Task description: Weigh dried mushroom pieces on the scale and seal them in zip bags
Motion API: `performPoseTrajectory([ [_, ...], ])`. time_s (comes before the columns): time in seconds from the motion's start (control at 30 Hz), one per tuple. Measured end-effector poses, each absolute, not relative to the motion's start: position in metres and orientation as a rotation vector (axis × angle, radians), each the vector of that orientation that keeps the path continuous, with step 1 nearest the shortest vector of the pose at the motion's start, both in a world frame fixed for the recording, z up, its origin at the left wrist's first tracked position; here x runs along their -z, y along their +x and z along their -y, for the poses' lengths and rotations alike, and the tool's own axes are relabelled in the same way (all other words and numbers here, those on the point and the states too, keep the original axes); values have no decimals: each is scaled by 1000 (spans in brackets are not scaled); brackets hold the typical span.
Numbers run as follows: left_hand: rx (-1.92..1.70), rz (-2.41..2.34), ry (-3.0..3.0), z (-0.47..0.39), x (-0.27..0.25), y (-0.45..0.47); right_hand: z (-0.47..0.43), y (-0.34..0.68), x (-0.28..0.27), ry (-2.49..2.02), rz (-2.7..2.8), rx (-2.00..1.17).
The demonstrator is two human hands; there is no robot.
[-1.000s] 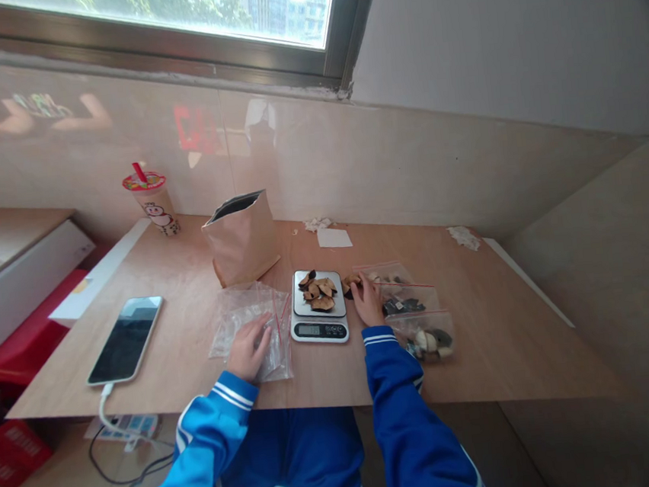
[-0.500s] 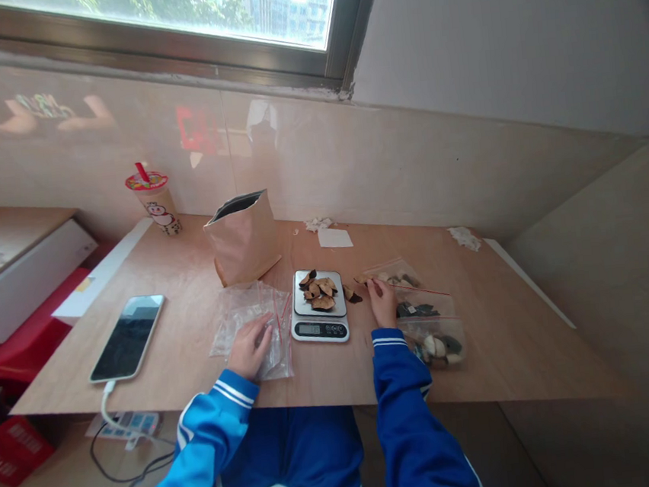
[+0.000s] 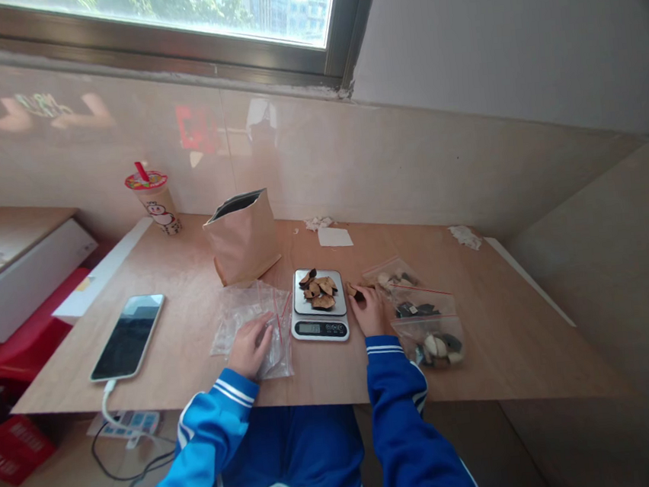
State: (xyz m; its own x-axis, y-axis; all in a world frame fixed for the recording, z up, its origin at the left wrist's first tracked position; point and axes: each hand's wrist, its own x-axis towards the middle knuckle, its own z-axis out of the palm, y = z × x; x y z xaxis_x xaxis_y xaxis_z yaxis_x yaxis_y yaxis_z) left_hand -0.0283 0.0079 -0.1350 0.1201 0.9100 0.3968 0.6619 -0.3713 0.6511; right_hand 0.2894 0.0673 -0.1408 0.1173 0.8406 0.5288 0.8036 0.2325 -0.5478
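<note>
A white digital kitchen scale (image 3: 320, 330) carries a small heap of dried brown curled pieces (image 3: 322, 302), like bark or dried mushroom. Just right of it, my right hand (image 3: 370, 312) has its fingertips closed around a dried brown piece (image 3: 353, 291) at table level; the fingers partly cover it. My left hand (image 3: 250, 347) lies with fingers stretched out on clear zip bags (image 3: 283, 358) to the scale's left. Beyond my right hand, several zip bags (image 3: 450, 304) hold pale and dark dried pieces.
A brown stand-up paper pouch (image 3: 244, 240) stands open behind the bags. Left of it are a drink cup (image 3: 161, 209) with a red straw and a phone (image 3: 128, 339) on a charging cable. A white paper slip (image 3: 335, 237) and crumpled tissues (image 3: 465, 237) lie toward the wall.
My right hand has shifted left, toward the scale, and its fingertips now cover the dried piece that lay beside it. My left hand has stayed on the bags.
</note>
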Motion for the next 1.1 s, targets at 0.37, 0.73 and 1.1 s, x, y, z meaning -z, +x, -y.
performPoseTrajectory([
  [0.37,-1117,-1533,2086,-7,133,-27,-37,240,118,-1453,1539,-187],
  [0.73,-1099,-1530,2113,-7,133,-28,-29,245,125,-1464,1433,-86],
  [1.1,-1348,-1564,2076,4,117,-26,-22,265,156,-1544,1158,-128],
])
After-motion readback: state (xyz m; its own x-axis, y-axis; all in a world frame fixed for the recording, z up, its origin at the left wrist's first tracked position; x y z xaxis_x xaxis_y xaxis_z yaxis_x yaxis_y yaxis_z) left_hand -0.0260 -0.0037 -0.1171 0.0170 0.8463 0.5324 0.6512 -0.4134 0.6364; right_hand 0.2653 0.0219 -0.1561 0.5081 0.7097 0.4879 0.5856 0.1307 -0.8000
